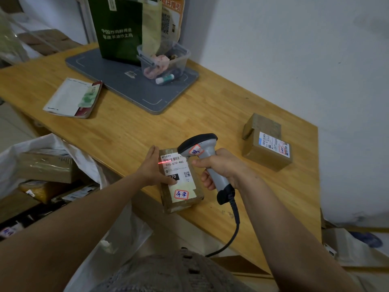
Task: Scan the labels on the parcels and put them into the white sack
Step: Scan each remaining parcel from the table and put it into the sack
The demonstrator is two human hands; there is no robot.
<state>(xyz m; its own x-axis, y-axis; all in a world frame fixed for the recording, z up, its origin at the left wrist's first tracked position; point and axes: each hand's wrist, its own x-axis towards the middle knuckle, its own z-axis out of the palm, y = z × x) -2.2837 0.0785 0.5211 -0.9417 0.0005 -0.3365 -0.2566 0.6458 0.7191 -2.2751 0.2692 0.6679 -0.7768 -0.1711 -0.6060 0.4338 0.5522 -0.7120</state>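
Note:
A small taped cardboard parcel (181,192) with a white label lies near the front edge of the wooden table (210,114). My left hand (152,168) holds it at its left side, thumb lying across the label. My right hand (219,168) grips the handle of a grey corded barcode scanner (199,147) aimed down at the label, and a red scan line glows just below the barcode. A second labelled cardboard parcel (267,142) sits on the table to the right. The white sack (48,144) stands open at the left, below the table edge, with several parcels inside.
A grey flat pad (134,89) at the back of the table carries a green paper bag (120,28) and a clear plastic tub (166,60). A white mailer with a booklet (73,98) lies at the back left. A white wall borders the table's right side.

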